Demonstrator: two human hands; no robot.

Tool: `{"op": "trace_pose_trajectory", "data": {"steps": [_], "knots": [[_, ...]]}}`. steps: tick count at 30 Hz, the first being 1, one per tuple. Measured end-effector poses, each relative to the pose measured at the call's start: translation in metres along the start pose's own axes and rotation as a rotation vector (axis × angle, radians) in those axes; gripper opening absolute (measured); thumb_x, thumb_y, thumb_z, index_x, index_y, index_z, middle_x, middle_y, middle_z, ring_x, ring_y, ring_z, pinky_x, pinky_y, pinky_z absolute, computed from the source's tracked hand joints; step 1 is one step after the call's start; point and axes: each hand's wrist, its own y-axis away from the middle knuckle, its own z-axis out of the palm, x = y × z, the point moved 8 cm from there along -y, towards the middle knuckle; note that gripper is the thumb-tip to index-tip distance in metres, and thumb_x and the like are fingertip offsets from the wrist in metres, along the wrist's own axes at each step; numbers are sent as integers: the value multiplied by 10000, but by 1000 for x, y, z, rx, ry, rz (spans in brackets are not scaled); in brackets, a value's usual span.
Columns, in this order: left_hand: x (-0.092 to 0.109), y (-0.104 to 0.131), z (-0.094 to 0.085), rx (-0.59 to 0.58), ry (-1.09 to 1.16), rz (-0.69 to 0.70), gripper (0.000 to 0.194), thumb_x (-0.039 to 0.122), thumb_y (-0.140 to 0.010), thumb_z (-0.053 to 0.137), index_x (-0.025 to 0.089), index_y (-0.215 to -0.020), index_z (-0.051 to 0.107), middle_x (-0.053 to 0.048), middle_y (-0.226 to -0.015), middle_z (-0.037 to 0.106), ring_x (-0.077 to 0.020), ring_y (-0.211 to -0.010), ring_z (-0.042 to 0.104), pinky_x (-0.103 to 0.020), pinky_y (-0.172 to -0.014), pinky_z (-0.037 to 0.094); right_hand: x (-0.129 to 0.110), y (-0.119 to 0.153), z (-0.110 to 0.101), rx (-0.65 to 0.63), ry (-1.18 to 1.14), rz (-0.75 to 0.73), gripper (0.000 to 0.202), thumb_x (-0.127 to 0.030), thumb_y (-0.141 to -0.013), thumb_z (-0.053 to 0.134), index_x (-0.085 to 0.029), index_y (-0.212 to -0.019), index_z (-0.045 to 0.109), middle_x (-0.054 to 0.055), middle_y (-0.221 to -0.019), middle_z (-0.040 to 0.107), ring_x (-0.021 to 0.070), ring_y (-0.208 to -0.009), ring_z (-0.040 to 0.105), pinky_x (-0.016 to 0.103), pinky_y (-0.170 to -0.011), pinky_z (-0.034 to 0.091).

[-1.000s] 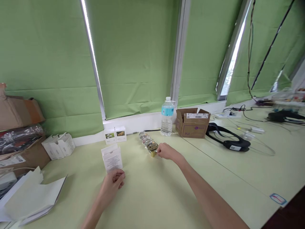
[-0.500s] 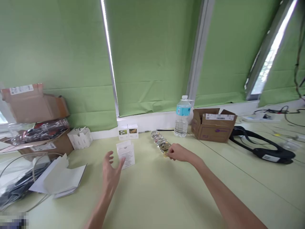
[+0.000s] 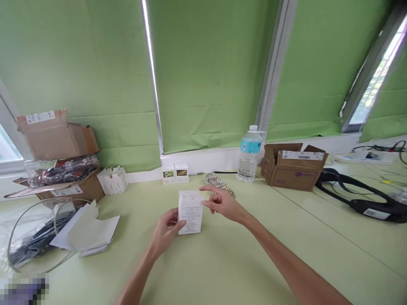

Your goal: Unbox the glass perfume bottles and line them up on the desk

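A white printed carton (image 3: 190,217) stands upright on the table in front of me. My left hand (image 3: 165,231) grips its left side, thumb on the front face and fingers partly hidden behind it. At the upper right edge is my right hand (image 3: 223,204), its index finger stretched out by the carton's top and its thumb close to the side. Nothing shows in those fingers, and whether they touch the carton I cannot tell. Behind the right hand lies a row of shiny gold and silver round pieces (image 3: 216,181), partly covered by the hand.
Two small white picture boxes (image 3: 175,174) stand against the wall. A water bottle (image 3: 249,159) and an open brown box (image 3: 294,169) are at the back right, beside a black headset (image 3: 365,199). Leftward are white cartons (image 3: 112,181), folded paper (image 3: 92,228) and stacked cardboard boxes (image 3: 60,142).
My left hand has closed on the white carton, which now stands farther right and straighter. My right hand has left the row of shiny pieces and come to the carton's top.
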Motion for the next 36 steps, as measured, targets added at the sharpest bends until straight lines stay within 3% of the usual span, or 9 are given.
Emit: {"op": "trace_pose_trajectory", "data": {"steps": [6,14,17,23,25,28,31,33,36], "knots": [[7,1,3,-37,-9,28,444,409,-804,600,191,-1190,609,-98,-1130,674,-251,-963,638,-372,-848,504,-9,1,-11,110,12,-82,351,-454,-775,622,-190,-1005,634,-43,-609,516,106,-556,476,221,-528,381],[11,1,8,-67,-11,58,442,402,-821,582,206,-1218,594,-83,-1139,672,-240,-961,633,-352,-842,495,-4,1,7,-24,41,-46,335,-470,-831,553,-164,-721,632,-37,-503,507,92,-473,419,221,-472,321],[10,2,10,-69,-30,46,444,412,-823,579,207,-1217,595,-79,-1104,686,-237,-931,640,-354,-832,496,-14,4,-10,140,-26,-60,329,-484,-844,534,-175,-760,612,-48,-481,484,89,-447,393,217,-449,309],[9,3,15,-92,-64,39,422,436,-842,555,206,-1193,597,-72,-1061,693,-228,-921,638,-342,-823,494,-23,27,-75,762,-262,-181,295,-475,-842,554,-193,-756,535,-41,-528,472,89,-465,389,205,-420,303],[3,1,14,-79,-59,7,453,457,-843,544,197,-1214,572,-75,-1038,692,-220,-883,645,-340,-793,505,-17,31,-87,860,-317,-199,316,-474,-827,577,-190,-701,518,-40,-519,464,83,-453,372,205,-405,290],[-12,0,2,53,-104,-89,594,505,-831,533,188,-1326,445,-103,-1103,656,-217,-824,652,-351,-724,524,-7,27,-90,850,-350,-172,346,-463,-795,622,-181,-628,510,-45,-489,453,73,-434,358,204,-391,270],[-13,3,-17,259,-321,-103,697,540,-808,544,204,-1386,347,-140,-1292,537,-271,-998,613,-410,-803,510,-2,22,-82,784,-349,-135,329,-454,-785,633,-178,-636,533,-51,-468,463,71,-418,366,202,-390,275],[-1,6,-17,309,-498,-18,708,530,-808,550,238,-1407,310,-128,-1398,437,-305,-1186,508,-449,-913,461,-2,17,-70,691,-336,-105,316,-450,-790,626,-176,-653,548,-50,-463,481,70,-410,375,196,-385,274],[24,12,4,256,-702,186,805,498,-788,594,286,-1451,188,-93,-1501,294,-307,-1326,360,-454,-994,408,-4,9,-40,487,-317,-34,323,-462,-803,602,-172,-667,560,-37,-469,530,67,-378,394,190,-364,284]]}}
